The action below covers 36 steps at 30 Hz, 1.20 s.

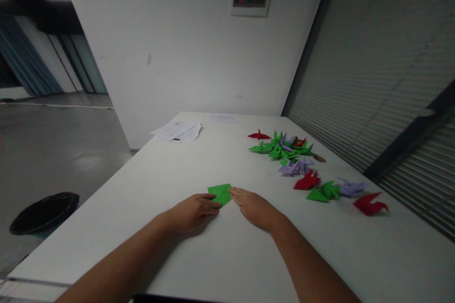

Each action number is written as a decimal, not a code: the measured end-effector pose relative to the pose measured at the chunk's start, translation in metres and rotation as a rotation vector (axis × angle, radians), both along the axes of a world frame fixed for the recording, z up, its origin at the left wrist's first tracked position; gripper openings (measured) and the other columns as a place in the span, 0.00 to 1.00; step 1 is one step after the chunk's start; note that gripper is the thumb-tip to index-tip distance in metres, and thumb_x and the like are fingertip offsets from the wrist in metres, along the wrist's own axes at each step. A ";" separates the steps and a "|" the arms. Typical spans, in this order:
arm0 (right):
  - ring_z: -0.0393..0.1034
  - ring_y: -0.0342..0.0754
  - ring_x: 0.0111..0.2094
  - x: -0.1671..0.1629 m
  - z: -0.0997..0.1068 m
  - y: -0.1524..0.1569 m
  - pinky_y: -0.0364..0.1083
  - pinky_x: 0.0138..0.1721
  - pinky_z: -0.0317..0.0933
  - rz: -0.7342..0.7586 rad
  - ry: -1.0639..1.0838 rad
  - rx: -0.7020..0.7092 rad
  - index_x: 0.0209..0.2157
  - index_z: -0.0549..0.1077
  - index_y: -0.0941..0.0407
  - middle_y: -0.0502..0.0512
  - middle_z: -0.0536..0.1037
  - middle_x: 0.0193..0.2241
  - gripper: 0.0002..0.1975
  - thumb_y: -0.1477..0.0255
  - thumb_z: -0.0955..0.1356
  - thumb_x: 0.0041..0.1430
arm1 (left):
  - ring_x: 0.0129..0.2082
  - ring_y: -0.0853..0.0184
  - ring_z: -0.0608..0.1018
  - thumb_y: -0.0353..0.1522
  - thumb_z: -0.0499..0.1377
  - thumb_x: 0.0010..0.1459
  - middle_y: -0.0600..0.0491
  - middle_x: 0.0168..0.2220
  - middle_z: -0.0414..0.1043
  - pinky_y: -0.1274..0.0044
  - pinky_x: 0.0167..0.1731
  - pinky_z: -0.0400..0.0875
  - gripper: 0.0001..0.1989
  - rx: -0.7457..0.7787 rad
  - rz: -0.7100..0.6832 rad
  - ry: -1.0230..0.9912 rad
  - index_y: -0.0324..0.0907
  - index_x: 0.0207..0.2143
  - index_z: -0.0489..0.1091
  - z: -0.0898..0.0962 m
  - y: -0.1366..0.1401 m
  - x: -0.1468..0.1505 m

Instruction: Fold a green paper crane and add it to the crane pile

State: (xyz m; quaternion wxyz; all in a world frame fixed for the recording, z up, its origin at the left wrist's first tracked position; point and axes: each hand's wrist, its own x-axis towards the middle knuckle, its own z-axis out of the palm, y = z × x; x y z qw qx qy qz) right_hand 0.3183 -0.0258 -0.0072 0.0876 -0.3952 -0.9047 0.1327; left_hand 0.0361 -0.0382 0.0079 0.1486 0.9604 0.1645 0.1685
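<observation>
Green paper: flat on the white table's near middle, apparently for firm backing.
Left hand: fingers over its left side, seemingly steadying it; pinching or merely pressing, I cannot tell.
Right hand: outstretched at its right corner, clamping nothing.
Paper birds: gathered right, probably leaving the hands room.

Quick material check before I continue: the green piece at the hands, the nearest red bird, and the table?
Green piece: apparently paper, matte; thin, flat, straight-edged.
Nearest red bird: probably folded paper, matte, judging by its flat facets and pointed ends.
Table: smooth white top with little shine, perhaps laminate or painted board; its core can't be told.
</observation>
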 end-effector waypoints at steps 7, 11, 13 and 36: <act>0.50 0.56 0.72 0.004 -0.004 0.001 0.60 0.72 0.51 -0.005 0.059 0.089 0.68 0.61 0.68 0.69 0.58 0.70 0.35 0.83 0.60 0.58 | 0.51 0.61 0.80 0.22 0.52 0.65 0.51 0.51 0.79 0.64 0.66 0.63 0.18 -0.010 0.020 0.012 0.47 0.49 0.75 0.002 -0.003 0.000; 0.43 0.54 0.74 -0.004 0.005 -0.005 0.59 0.73 0.47 0.101 0.126 0.121 0.69 0.59 0.68 0.69 0.53 0.72 0.36 0.85 0.59 0.58 | 0.52 0.59 0.79 0.22 0.53 0.64 0.51 0.51 0.79 0.63 0.65 0.65 0.18 -0.009 0.015 0.003 0.47 0.48 0.76 0.005 -0.003 0.000; 0.47 0.52 0.73 -0.011 0.009 -0.010 0.58 0.73 0.48 0.169 0.129 0.054 0.70 0.60 0.63 0.65 0.57 0.71 0.36 0.85 0.60 0.58 | 0.53 0.59 0.79 0.22 0.54 0.63 0.50 0.51 0.79 0.63 0.64 0.66 0.17 -0.010 0.013 -0.006 0.47 0.47 0.76 0.007 -0.003 0.000; 0.42 0.61 0.74 0.006 0.012 -0.006 0.65 0.72 0.39 0.046 -0.026 -0.087 0.72 0.57 0.54 0.64 0.55 0.72 0.37 0.54 0.67 0.69 | 0.48 0.56 0.77 0.29 0.55 0.67 0.47 0.49 0.80 0.64 0.52 0.68 0.14 0.110 0.227 0.059 0.48 0.51 0.76 0.000 -0.007 -0.002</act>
